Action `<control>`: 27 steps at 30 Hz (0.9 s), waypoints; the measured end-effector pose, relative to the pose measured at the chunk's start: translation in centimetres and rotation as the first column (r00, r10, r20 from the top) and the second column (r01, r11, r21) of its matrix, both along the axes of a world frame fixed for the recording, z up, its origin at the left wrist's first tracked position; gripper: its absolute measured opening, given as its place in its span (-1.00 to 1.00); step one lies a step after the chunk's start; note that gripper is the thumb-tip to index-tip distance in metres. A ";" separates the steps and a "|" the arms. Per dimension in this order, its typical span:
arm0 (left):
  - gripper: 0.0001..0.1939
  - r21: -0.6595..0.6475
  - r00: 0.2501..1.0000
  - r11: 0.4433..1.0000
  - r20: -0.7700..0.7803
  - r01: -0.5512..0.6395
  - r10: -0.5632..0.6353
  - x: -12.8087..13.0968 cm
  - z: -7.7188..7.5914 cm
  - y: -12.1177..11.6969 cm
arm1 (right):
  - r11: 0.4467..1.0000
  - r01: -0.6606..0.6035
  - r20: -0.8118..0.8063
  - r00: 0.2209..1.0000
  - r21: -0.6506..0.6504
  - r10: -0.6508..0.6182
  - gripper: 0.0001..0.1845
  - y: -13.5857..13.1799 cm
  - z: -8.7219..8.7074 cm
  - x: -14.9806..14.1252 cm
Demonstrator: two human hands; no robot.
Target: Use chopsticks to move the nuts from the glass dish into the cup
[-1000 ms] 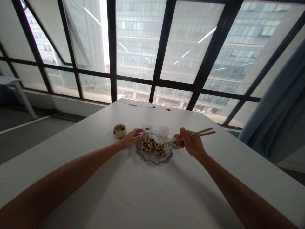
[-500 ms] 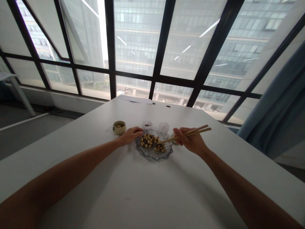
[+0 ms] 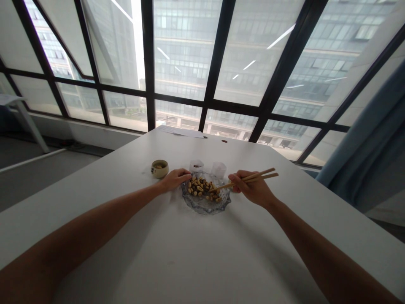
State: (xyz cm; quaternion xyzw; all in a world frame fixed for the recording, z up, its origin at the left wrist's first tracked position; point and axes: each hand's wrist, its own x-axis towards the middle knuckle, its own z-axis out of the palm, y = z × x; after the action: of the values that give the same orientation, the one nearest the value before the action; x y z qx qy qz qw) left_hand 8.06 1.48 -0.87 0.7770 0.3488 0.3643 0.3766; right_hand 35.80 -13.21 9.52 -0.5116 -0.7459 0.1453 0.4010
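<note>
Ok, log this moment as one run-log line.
right hand: holds chopsticks, tips in nuts | left hand: on glass dish rim | small bowl: left of dish

wooden chopsticks [image 3: 253, 178] tilted, tips among peanuts [image 3: 202, 188]

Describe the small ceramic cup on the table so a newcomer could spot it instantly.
On the white table by the big window, find the glass dish of nuts between the two hands. The small ceramic cup stands just beyond the left hand, apart from the dish. Unlike the two clear plastic cups behind the dish, it is opaque, tan and squat, with a dark mark on its side.
</note>
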 end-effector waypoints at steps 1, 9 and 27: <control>-0.47 0.004 1.000 1.000 -0.002 0.002 -0.002 0.0 0.0 0.0 | 1.000 0.007 0.006 1.000 0.008 -0.007 -0.35 0.0 0.0 0.1; -0.48 0.004 1.000 1.000 -0.006 0.007 -0.007 0.1 0.1 0.0 | 0.997 -0.060 0.071 0.996 0.048 0.057 -0.42 -0.3 0.1 0.0; -0.47 0.004 1.000 1.000 -0.019 0.001 0.000 0.1 0.4 -0.2 | 0.996 0.089 -0.095 0.991 -0.006 -0.090 -0.27 0.1 -0.7 -0.4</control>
State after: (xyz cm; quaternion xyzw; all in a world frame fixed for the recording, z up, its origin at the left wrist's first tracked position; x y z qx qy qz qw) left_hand 8.18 1.25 -0.46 0.7811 0.3514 0.3576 0.3720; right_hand 35.35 -13.15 8.78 -0.5374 -0.7022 0.1518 0.4417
